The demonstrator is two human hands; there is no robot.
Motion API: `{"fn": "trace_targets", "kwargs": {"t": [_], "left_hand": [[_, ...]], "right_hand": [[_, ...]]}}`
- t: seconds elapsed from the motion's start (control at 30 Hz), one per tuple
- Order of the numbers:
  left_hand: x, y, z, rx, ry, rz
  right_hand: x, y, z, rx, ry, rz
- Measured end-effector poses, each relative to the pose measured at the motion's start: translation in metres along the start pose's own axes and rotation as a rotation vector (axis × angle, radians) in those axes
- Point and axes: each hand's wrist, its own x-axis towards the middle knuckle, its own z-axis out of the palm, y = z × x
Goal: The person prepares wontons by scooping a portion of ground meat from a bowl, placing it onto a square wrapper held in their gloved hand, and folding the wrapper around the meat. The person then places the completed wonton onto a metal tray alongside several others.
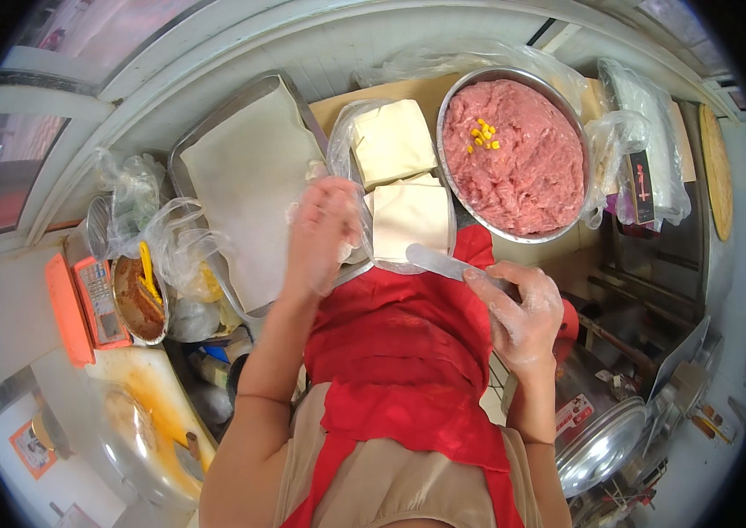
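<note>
My right hand (526,307) grips a flat filling spatula (442,262), its blade tip over the near stack of square dough wrappers (411,221). A second stack of wrappers (394,142) lies just beyond, both on clear plastic film. My left hand (325,228) is motion-blurred over the right edge of a tray lined with pale mesh cloth (247,185). Small pale dough pieces (315,170) show beside its fingers; whether it holds one is hidden by blur. To the right of the wrappers stands a steel bowl (442,125) of pink minced meat (515,171), with yellow corn kernels (484,135) on top.
At left are a pot of brown sauce (132,290) with a yellow-handled utensil (147,267), an orange scale (101,303) and plastic bags (181,228). Bagged packages (647,138) stand right of the bowl. A shiny metal lid (604,449) lies at lower right.
</note>
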Motion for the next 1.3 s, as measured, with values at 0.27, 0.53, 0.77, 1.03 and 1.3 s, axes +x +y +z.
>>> {"fn": "trace_targets", "kwargs": {"t": [0.27, 0.53, 0.77, 1.03, 1.3], "left_hand": [[0.047, 0.011, -0.090, 0.761, 0.261, 0.124], [0.057, 0.003, -0.090, 1.212, 0.175, 0.196], [0.057, 0.002, -0.092, 1.273, 0.184, 0.273], [0.012, 0.007, -0.009, 1.118, -0.145, 0.651], [-0.006, -0.018, 0.048, 1.174, -0.301, 0.706]], "right_hand": [[0.002, -0.003, -0.005, 0.029, -0.029, 0.078], [0.000, -0.002, -0.005, 0.008, -0.044, 0.084], [-0.004, 0.013, -0.016, -0.084, -0.011, 0.147], [-0.015, 0.048, -0.034, -0.358, 0.011, 0.302], [-0.015, 0.053, -0.032, -0.401, -0.058, 0.301]]}}
